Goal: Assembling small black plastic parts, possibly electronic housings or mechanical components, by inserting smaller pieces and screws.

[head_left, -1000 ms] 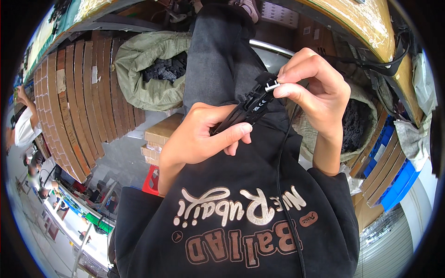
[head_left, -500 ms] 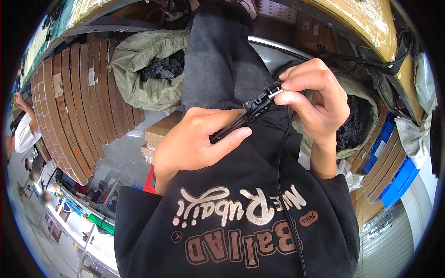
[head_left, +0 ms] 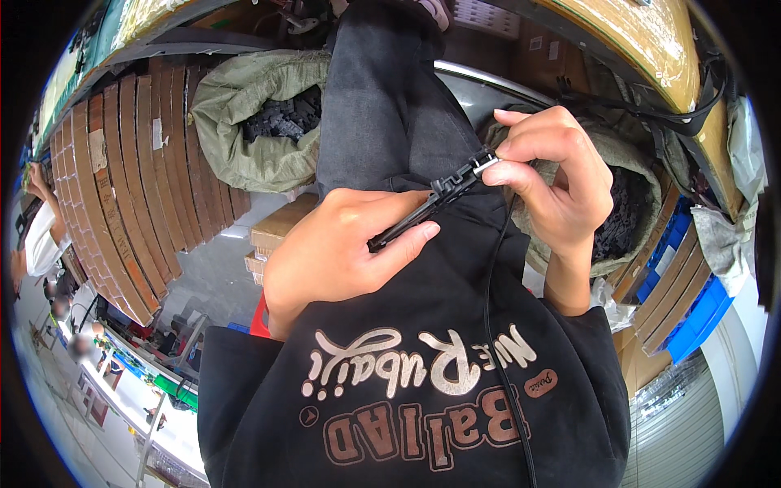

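A long, narrow black plastic part [head_left: 433,205] with notches and small raised tabs is held slantwise over my lap. My left hand [head_left: 329,248] is closed round its lower end, with the thumb along the near side. At the upper end, my right hand [head_left: 565,175] pinches the tip between thumb and a bent finger. Beside those fingertips shows a small, light silvery piece [head_left: 486,164], and whether it is fixed to the black part I cannot tell. One finger of the right hand stands away from the pinch.
A green woven sack [head_left: 224,93] of black plastic pieces [head_left: 286,118] stands left of my legs; another sack [head_left: 541,256] stands right. Flattened cardboard [head_left: 122,187] is stacked at the left, with a blue bin [head_left: 704,321] at the right. A dark cord [head_left: 490,297] runs down my front.
One finger of my right hand has lifted away from the part's tip, while thumb and another finger keep the pinch. The left hand has barely moved.
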### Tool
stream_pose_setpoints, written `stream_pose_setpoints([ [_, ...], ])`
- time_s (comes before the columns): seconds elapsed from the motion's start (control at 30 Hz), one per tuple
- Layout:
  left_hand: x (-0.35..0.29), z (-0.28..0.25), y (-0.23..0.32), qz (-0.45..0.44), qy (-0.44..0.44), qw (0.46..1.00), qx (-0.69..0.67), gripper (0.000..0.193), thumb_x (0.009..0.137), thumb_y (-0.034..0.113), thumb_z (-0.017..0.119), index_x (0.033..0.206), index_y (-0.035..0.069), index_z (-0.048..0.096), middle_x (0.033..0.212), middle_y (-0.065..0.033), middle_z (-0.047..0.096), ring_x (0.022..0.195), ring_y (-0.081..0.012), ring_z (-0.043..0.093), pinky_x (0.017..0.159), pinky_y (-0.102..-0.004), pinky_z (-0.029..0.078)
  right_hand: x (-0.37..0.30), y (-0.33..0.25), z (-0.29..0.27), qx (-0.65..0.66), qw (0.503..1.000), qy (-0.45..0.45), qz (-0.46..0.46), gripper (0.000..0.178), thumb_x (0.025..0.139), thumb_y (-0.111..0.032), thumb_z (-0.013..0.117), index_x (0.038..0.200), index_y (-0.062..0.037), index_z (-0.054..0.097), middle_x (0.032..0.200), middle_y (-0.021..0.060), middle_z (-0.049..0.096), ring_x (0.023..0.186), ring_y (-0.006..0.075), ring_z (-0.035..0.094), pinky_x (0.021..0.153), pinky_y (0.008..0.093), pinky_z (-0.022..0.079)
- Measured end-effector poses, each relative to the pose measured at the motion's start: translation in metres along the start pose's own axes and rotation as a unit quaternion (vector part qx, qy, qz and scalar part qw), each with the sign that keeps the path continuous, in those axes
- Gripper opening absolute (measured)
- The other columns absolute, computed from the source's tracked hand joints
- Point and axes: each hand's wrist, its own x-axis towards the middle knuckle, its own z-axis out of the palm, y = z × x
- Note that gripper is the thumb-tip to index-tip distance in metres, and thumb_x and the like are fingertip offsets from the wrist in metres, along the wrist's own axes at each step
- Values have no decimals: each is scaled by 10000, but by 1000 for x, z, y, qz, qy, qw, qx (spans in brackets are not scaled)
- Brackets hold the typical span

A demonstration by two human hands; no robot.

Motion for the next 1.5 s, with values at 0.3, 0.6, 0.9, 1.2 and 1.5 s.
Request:
stream_pose_setpoints([
  [0.3, 2, -3, 0, -4, -14, 1000, 4, 215, 746, 99, 598, 913, -35, 577, 617, -171, 544, 544, -315, 547, 476, -328, 410, -2, 3, 0, 18, 1000, -6, 19, 208, 593, -57, 715, 694, -2, 541, 614, 59, 558, 549, 177, 549, 593, 291, 501],
  [0.6, 1, -4, 2, 6, -10, 1000, 27, 213, 741, 97, 602, 906, -36, 578, 607, -165, 541, 535, -309, 544, 469, -328, 408, -5, 1, 0, 25, 999, 5, 28, 205, 596, -56, 715, 691, -4, 541, 607, 57, 553, 535, 179, 539, 590, 292, 502],
  [0.9, -1, -4, 1, 13, -3, 999, 34, 205, 733, 84, 608, 895, -37, 577, 604, -163, 542, 529, -305, 544, 460, -328, 404, -2, 2, 3, 0, 1000, -5, 17, 218, 576, -60, 723, 674, -9, 536, 594, 52, 536, 523, 157, 535, 420, 226, 405],
  [1.2, 4, -1, 4, 18, 9, 999, 34, 193, 735, 70, 602, 893, -39, 576, 584, -158, 524, 488, -299, 516, 437, -333, 383, 2, 5, 0, 27, 999, -8, 22, 208, 594, -45, 717, 669, -5, 527, 615, 55, 545, 516, 140, 528, 443, 220, 415],
  [1.5, 8, -1, 7, 32, 14, 998, 52, 181, 734, 64, 601, 884, -35, 584, 618, -161, 548, 513, -302, 534, 452, -322, 405, -2, 4, -1, 104, 989, 7, 108, 186, 625, -33, 703, 716, 17, 549, 649, 77, 548, 530, 119, 509, 473, 200, 403],
])
